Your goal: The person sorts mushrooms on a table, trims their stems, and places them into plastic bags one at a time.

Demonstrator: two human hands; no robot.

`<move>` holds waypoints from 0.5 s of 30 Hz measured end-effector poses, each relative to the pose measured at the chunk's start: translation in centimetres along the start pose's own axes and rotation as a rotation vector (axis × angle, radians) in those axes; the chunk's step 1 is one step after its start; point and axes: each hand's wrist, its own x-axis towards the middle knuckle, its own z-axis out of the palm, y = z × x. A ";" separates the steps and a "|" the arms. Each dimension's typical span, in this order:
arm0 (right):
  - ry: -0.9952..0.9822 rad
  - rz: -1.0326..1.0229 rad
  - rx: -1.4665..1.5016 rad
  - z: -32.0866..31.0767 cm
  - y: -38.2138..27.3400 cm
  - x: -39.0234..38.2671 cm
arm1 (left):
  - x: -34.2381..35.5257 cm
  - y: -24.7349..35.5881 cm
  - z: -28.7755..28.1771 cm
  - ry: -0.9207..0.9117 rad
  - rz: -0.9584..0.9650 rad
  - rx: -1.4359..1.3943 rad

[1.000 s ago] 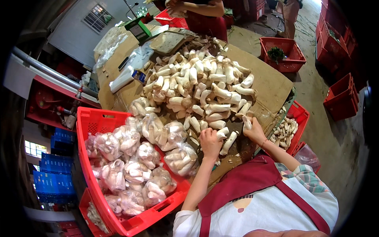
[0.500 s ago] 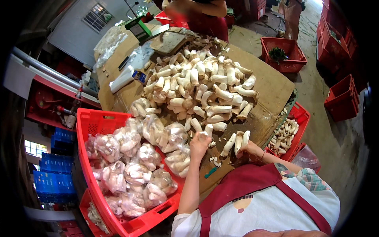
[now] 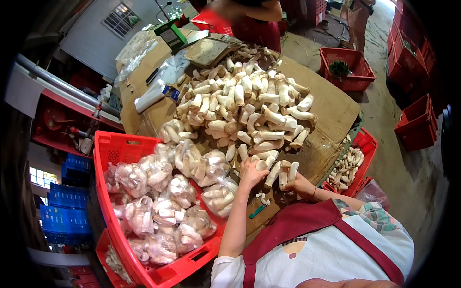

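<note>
A large heap of king oyster mushrooms (image 3: pixel 249 103) covers the middle of the cardboard-topped table. At its near edge my left hand (image 3: pixel 250 174) is closed around a king oyster mushroom (image 3: pixel 261 165). Just to the right, my right hand (image 3: pixel 301 186) grips a couple of upright king oyster mushrooms (image 3: pixel 287 174); its fingers are partly hidden behind them. Between the hands leans another mushroom (image 3: pixel 272 174), apparently beside the held ones. Below my left hand lie small white trimmings (image 3: pixel 261 198) and a knife with a teal handle (image 3: pixel 257 211).
A red crate (image 3: pixel 108 192) full of bagged mushrooms (image 3: pixel 165 206) stands at left against the table. Another red crate (image 3: pixel 367 144) with loose mushrooms sits by the right edge. A roll of clear bags (image 3: pixel 150 96), a metal tray (image 3: pixel 206 51) and a green scale (image 3: pixel 170 34) lie farther back. Another person (image 3: pixel 259 24) stands opposite.
My left hand has shifted right and slightly down, closer to my right hand. The mushrooms in my right hand have moved a little to the left. The other person's raised hand has shifted.
</note>
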 end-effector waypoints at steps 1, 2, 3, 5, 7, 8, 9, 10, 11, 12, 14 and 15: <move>-0.027 0.007 -0.034 -0.3 0.2 0.4 | 0.3 0.6 -0.2 -0.034 -0.029 0.023; -0.026 0.017 -0.023 -0.6 0.3 0.6 | 0.2 1.0 -0.6 -0.039 -0.099 -0.062; -0.023 0.013 -0.024 -0.9 0.4 0.5 | -0.4 1.4 -0.9 -0.039 -0.094 -0.063; -0.018 -0.012 0.079 -1.0 0.3 0.2 | -2.3 1.9 -1.4 0.159 -0.042 -0.175; -0.016 -0.007 0.128 -1.0 0.2 0.4 | -3.6 2.8 -2.5 -0.262 -0.357 -0.823; -0.070 0.026 0.146 -1.7 0.7 0.9 | -3.6 2.1 -1.3 -0.309 -0.353 -0.810; -0.123 0.059 0.164 -2.1 1.0 1.2 | -3.7 1.2 0.9 -0.357 -0.350 -0.796; -0.138 0.061 0.160 -1.7 0.7 1.1 | -4.4 0.9 2.6 -0.211 -0.178 -0.691; -0.157 0.079 0.194 -1.3 0.1 0.7 | -4.8 0.8 4.1 -0.071 -0.002 -0.580; -0.173 0.100 0.228 -1.0 -0.4 0.3 | -4.8 0.6 4.9 -0.002 0.088 -0.620; -0.186 0.093 0.230 -1.3 -0.8 -0.4 | -5.6 2.4 3.2 -0.146 -0.081 -0.839; -0.204 0.085 0.231 -1.5 -1.2 -0.5 | -5.7 3.0 2.5 -0.287 -0.256 -1.049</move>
